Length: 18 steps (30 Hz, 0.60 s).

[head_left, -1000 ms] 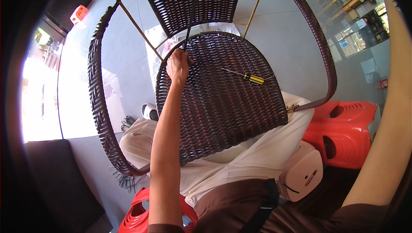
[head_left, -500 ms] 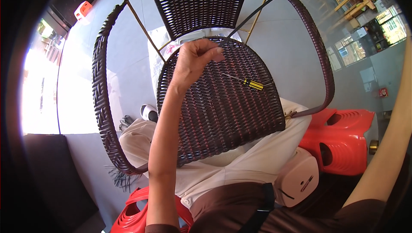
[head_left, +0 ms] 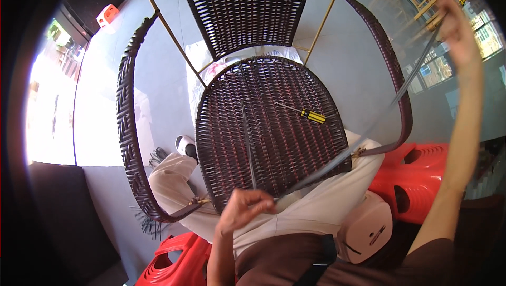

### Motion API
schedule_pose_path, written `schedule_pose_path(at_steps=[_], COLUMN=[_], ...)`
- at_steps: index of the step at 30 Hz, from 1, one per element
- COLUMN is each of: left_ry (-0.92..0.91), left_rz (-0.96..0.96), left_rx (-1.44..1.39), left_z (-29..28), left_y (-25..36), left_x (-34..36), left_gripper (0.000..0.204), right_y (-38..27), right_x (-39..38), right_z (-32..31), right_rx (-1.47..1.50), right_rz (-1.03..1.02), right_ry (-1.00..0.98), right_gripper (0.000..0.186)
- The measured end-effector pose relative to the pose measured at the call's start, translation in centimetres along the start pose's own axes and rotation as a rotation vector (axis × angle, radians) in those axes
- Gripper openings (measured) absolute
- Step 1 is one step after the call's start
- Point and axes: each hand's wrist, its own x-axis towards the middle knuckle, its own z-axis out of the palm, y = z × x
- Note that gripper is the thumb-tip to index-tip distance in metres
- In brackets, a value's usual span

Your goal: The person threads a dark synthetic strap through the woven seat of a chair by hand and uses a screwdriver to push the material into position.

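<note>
A dark woven wicker armchair stands before me, its seat resting over my lap. Near the seat's front edge, my left hand is closed with thumb and finger pinched on a flat grey weaving strip. That strip runs taut up to the right, where my raised right hand grips its other stretch; this hand is somewhat blurred. A loose length of strip lies on the seat, running from my left hand toward the backrest. A screwdriver with a yellow and black handle lies on the seat's right half.
Woven armrests curve up on the left and right. Red plastic stools stand at right and lower left. A pink bag-like item lies by my right hip. Dark loose strips lie on the floor at left.
My left hand has come down from the rear of the seat to its front edge. My right hand has come into view at upper right, with the strip stretched between both hands.
</note>
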Motion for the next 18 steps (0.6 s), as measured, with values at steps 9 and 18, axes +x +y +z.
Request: schedule_pose_path(at_steps=[9, 18], left_ry=[0.047, 0.151], left_rz=[-0.447, -0.05], left_rx=[-0.294, 0.202], left_z=[1.5, -2.0], left_y=[-4.8, -2.8], left_x=[-9.0, -5.6], left_gripper=[0.03, 0.019], right_y=[17.7, 19.6], right_x=[-11.3, -15.6], right_z=[16.7, 21.3], right_rx=[0.368, 0.335], right_rz=[0.72, 0.815], right_ry=[-0.189, -0.359], right_gripper=[0.014, 0.015])
